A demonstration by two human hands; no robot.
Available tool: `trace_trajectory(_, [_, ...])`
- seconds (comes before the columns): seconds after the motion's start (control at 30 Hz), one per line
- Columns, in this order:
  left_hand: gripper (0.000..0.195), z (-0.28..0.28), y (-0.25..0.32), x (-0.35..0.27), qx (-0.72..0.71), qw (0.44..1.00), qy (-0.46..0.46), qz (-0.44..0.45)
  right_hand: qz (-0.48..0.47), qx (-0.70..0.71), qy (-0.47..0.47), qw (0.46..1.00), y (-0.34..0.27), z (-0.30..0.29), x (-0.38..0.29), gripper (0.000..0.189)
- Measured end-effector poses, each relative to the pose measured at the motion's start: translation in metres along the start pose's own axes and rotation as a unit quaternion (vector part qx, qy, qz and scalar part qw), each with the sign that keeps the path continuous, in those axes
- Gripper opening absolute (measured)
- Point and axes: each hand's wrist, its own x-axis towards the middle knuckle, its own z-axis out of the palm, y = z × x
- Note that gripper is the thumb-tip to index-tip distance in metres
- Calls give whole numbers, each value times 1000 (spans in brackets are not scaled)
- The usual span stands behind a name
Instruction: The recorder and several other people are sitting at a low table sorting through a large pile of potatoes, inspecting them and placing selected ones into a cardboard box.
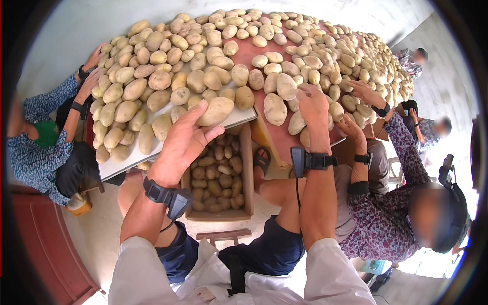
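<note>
My left hand [183, 139] holds a large pale potato [216, 111] between its thumb and fingers, above the front edge of the white tabletop [146, 157]. My right hand [313, 103] is bent down among the potatoes on the red tabletop [267, 110]. Beside its fingertips lies a big potato [286, 87]; whether the fingers grip anything is hidden by the hand. Another large potato [275, 109] rests to the left of my right wrist. Between my knees stands an open cardboard box [247, 179] with many potatoes [214, 185] inside.
Potatoes [152, 61] cover much of both tabletops. At right, a co-worker's hands [352, 127] work close to my right hand. Another person's hands [89, 85] touch the heap at left. A wooden stool [225, 235] stands before me; more people [432, 127] sit farther right.
</note>
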Motion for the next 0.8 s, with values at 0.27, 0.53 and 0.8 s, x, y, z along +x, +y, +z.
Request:
trace_trajectory(0.27, [47, 4, -6, 2, 12, 1000, -5, 0, -62, 251, -356, 898, -82, 17, -76, 41])
trace_trajectory(0.53, [44, 7, -12, 4, 156, 987, 25, -10, -217, 126, -331, 910, -68, 41, -86, 61])
trace_trajectory(0.8, [57, 5, -20, 3, 457, 888, 51, -5, -273, -31, -312, 909, -67, 60, -111, 51])
